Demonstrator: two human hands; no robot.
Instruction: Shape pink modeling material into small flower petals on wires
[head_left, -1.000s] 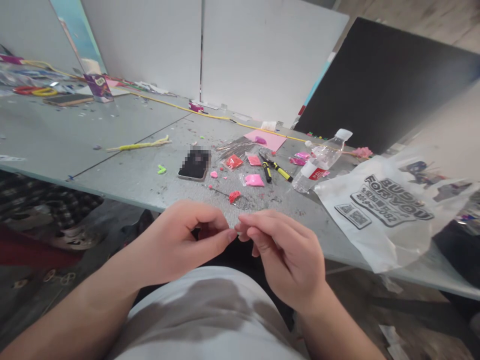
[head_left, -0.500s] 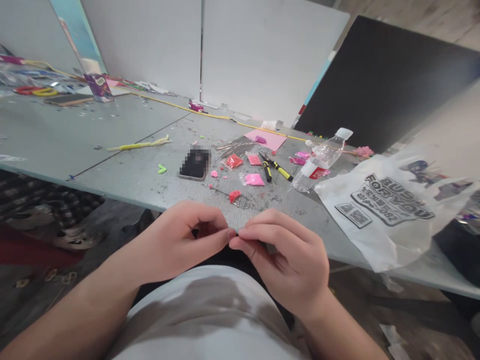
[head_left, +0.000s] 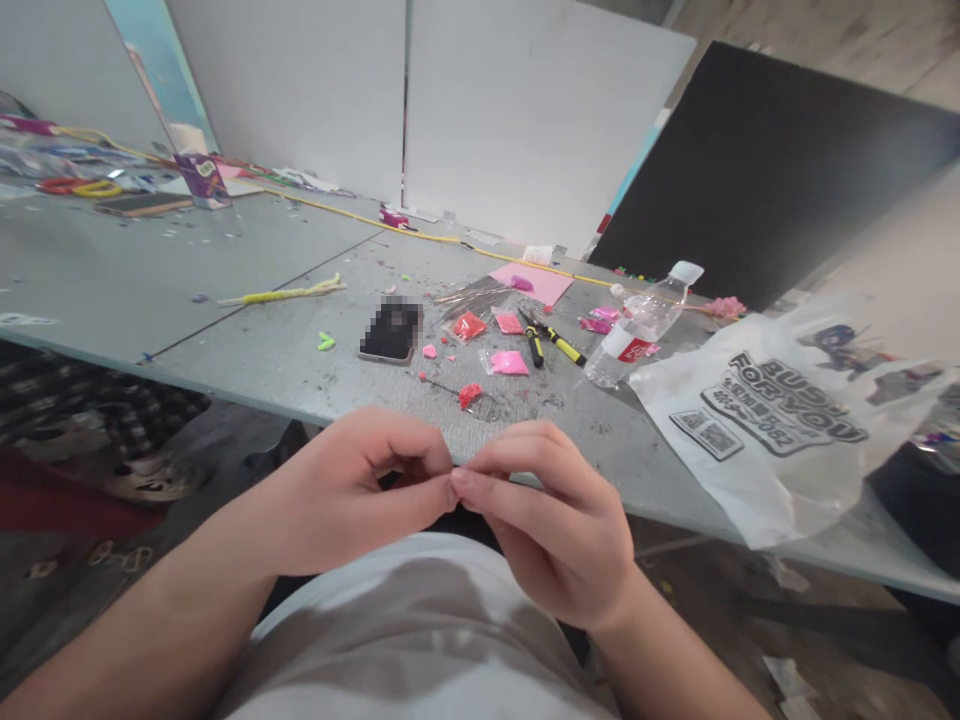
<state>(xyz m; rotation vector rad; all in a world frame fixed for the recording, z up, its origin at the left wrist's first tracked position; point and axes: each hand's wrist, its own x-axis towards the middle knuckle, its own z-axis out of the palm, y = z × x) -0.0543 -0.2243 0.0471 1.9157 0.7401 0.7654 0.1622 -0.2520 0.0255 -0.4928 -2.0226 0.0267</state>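
Observation:
Just off the table's front edge, my left hand [head_left: 375, 490] is closed in a pinch, thumb against fingers. My right hand [head_left: 551, 515] meets it, its fingertips touching the left thumb and fingertips. Whatever is pinched between them is hidden or too small to make out. Right beyond the hands lies a reddish clay lump [head_left: 470, 396] on a loop of thin wire. A dark phone [head_left: 391, 330], partly blurred, rests to its left. Packets of pink clay [head_left: 509, 362] and red clay [head_left: 469, 326] lie farther back, with yellow-and-black pliers [head_left: 562, 345] beside them.
A clear plastic bottle [head_left: 626, 335] stands at the right beside a white plastic bag [head_left: 765, 425] hanging over the table edge. Thin metal wires [head_left: 472, 298] and a pink sheet [head_left: 551, 287] lie behind. A yellow twisted strip [head_left: 285, 293] is on the left. Another person's shoe [head_left: 157, 482] shows below the table.
My right hand has shifted slightly left, and its fingertips now overlap the left thumb tip. My left hand stays nearly in place. The things on the table have not moved.

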